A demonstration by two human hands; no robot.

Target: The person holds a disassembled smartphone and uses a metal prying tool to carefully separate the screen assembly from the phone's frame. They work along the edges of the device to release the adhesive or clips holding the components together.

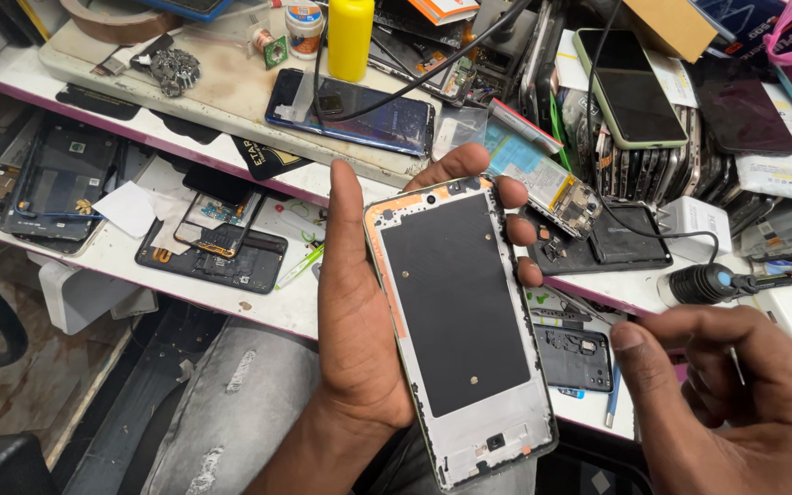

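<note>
One stripped white phone frame with a black inner panel is clamped in the left hand, long axis running top-left to bottom-right; the right hand, fingers curled together on a thin tool, is held just right of it.

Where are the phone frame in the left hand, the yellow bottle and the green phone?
phone frame (456,316), head view, on its black middle panel.
yellow bottle (350,38), head view, on its body.
green phone (630,87), head view, on its dark screen.
</note>
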